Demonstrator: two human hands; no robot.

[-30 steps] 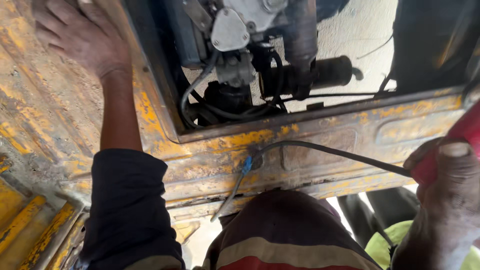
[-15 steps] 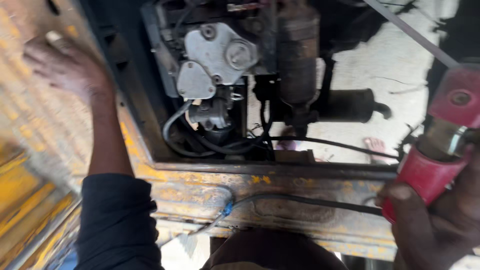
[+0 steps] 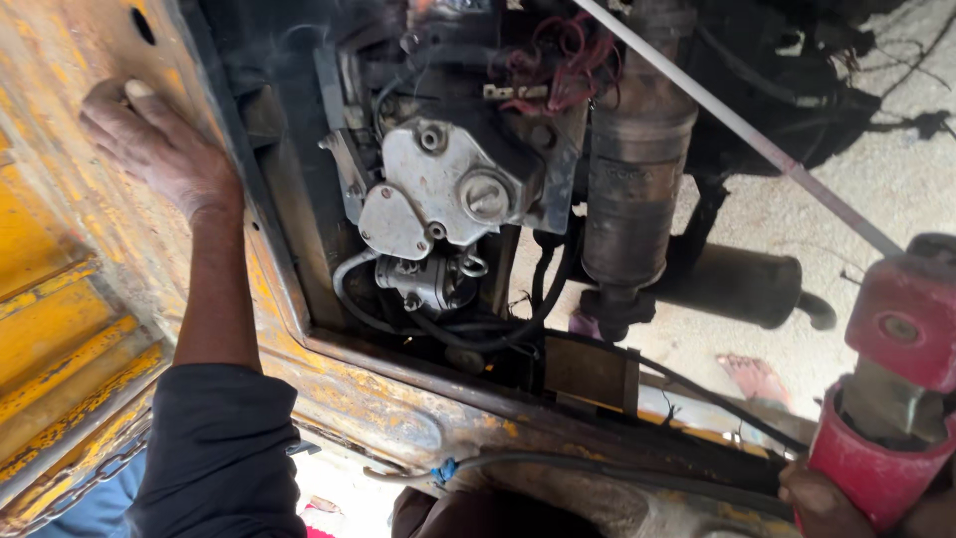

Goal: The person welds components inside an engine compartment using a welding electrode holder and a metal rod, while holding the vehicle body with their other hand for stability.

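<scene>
My left hand [image 3: 159, 149] lies flat, fingers spread, on the worn yellow metal panel [image 3: 60, 229] at the upper left, beside the edge of an open engine bay. At the lower right my right hand [image 3: 832, 503] grips a red cylindrical part [image 3: 891, 399] with a grey metal neck; only a few fingers show at the frame's corner. Inside the opening sit a grey metal pump-like unit [image 3: 448, 189], a smaller fitting with hoses [image 3: 428, 279] under it, and a dark upright canister [image 3: 637, 169].
A rusty yellow frame rail [image 3: 398, 408] crosses the bottom, with a black cable and blue connector [image 3: 443, 468] along it. A thin pale rod [image 3: 757, 139] runs diagonally at the upper right. Sandy ground and someone's foot [image 3: 752, 374] show beyond the frame.
The view has shifted so the engine bay sits lower and more central. My left hand stays pressed on the yellow panel. The red part in my right hand looms larger at the right.
</scene>
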